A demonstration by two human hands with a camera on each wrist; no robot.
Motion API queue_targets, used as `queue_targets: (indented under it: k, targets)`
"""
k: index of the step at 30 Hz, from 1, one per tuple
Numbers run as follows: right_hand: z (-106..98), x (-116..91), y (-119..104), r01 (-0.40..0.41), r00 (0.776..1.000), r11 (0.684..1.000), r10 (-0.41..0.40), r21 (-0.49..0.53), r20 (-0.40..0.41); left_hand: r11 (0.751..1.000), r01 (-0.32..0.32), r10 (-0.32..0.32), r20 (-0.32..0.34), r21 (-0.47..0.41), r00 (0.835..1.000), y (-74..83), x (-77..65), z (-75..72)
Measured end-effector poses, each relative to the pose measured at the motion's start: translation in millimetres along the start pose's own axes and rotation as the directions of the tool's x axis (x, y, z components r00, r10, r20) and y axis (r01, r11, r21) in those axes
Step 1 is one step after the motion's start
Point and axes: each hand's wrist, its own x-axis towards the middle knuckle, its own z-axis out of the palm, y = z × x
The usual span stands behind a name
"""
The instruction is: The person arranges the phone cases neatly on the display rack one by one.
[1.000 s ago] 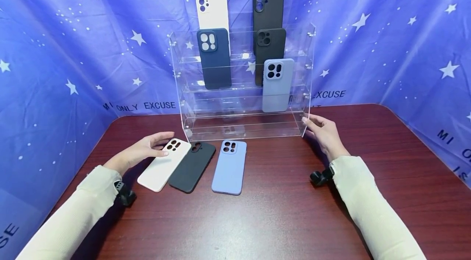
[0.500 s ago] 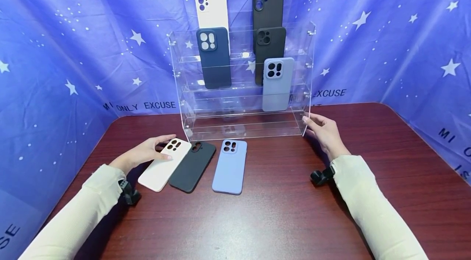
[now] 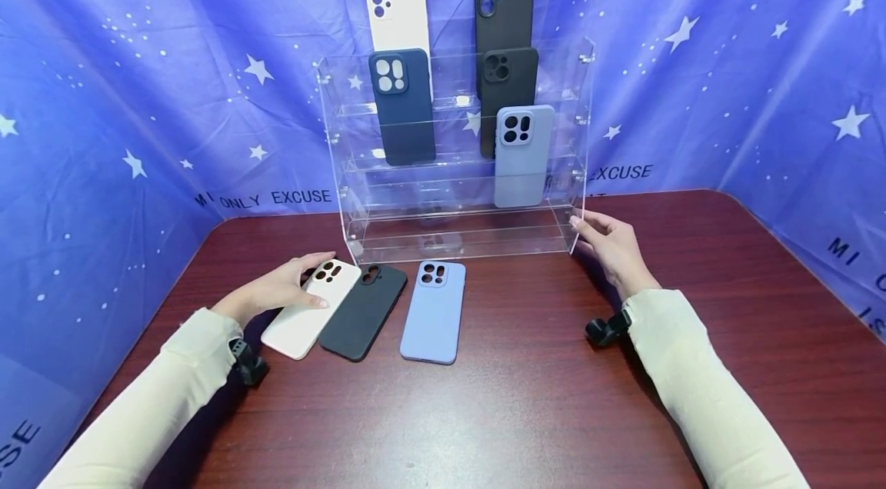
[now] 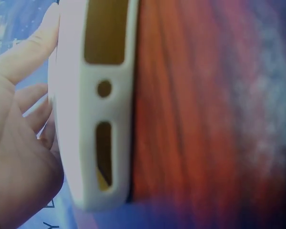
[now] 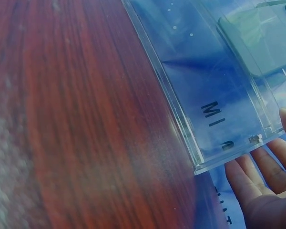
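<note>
My left hand (image 3: 277,291) lies over a white phone case (image 3: 291,331) lying flat on the table; its thumb is laid across the case near the right edge, and the other fingers reach along the far left side, partly hidden. In the left wrist view, the white case's end with its port cutouts (image 4: 105,90) fills the middle, the hand (image 4: 24,138) beside it. My right hand (image 3: 612,247) pinches the lower right side panel of a clear acrylic display rack (image 3: 457,249), thumb on the front edge, fingers (image 5: 271,171) behind.
A black phone case (image 3: 363,320) lies against the white one, with a light blue case (image 3: 433,320) to its right. On the rack stand a white case (image 3: 401,20), a navy case (image 3: 404,120), two black cases and a pale blue case (image 3: 524,158). A starry curtain (image 3: 256,112) surrounds the table.
My left hand has slid slightly right, its thumb moving further across the white phone case. My right hand stays at the rack, and the cases keep their places.
</note>
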Motion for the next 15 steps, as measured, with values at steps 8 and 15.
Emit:
queue_targets:
  k: [8,15]
  targets:
    - [1,1,-2,-0.005,1.000,1.000,0.005,-0.009,-0.005,0.993,-0.061,0.070,-0.085,0.105,0.994,3.5,2.1,3.3]
    - [0,0,-1,-0.009,1.000,1.000,0.009,-0.011,0.002,0.996,-0.052,0.060,-0.108,0.072,0.992,13.0,5.0,0.9]
